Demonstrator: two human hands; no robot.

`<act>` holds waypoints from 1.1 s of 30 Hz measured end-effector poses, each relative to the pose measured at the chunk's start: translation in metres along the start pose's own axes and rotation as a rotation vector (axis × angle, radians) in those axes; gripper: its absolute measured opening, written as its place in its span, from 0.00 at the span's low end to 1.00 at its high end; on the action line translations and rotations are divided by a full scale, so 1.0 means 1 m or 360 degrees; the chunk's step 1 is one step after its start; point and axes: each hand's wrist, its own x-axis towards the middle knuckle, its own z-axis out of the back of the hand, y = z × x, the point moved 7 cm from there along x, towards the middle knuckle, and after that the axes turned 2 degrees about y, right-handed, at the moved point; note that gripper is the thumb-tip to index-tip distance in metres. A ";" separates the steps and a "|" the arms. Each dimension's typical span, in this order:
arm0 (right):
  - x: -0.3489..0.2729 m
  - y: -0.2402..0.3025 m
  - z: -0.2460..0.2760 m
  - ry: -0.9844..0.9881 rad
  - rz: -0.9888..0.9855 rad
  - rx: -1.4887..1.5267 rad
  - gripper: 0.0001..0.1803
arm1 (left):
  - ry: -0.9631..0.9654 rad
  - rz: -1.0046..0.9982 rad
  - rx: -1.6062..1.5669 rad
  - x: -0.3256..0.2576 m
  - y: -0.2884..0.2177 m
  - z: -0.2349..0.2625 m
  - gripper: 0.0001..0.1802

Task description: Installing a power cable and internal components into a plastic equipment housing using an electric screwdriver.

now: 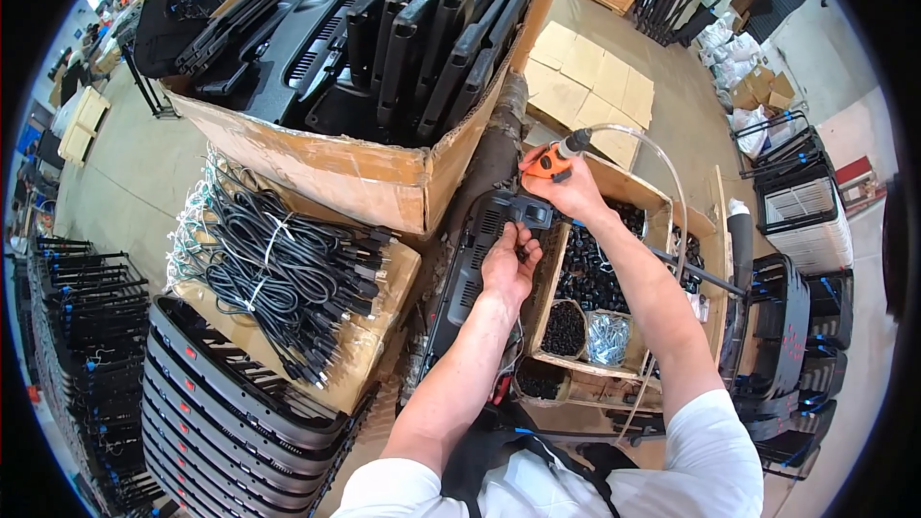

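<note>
The right hand (568,190) is wrapped around an orange driver (549,165) near the far end of a black panel (468,273). The left hand (508,267) curls its fingers against that end (whether they pinch anything, I cannot tell). The panel lies between cables (273,254) and a wooden box (638,188).

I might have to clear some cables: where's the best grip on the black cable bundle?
Probably grip the black cable bundle at a white tie, from above: its top lies exposed, and the tie gathers cables whose plug ends spread loose.
</note>
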 end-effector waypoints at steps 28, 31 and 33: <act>-0.043 0.059 -0.037 0.0051 0.0147 0.0441 0.29 | 0.0014 -0.0051 -0.0489 -0.012 -0.028 -0.002 0.17; -0.034 0.060 -0.051 0.0066 0.0133 0.0487 0.28 | -0.0010 -0.0003 -0.0415 -0.022 -0.019 0.005 0.14; -0.028 0.062 -0.059 0.0083 0.0134 0.0434 0.28 | -0.0005 0.0054 -0.0458 -0.032 -0.012 0.010 0.13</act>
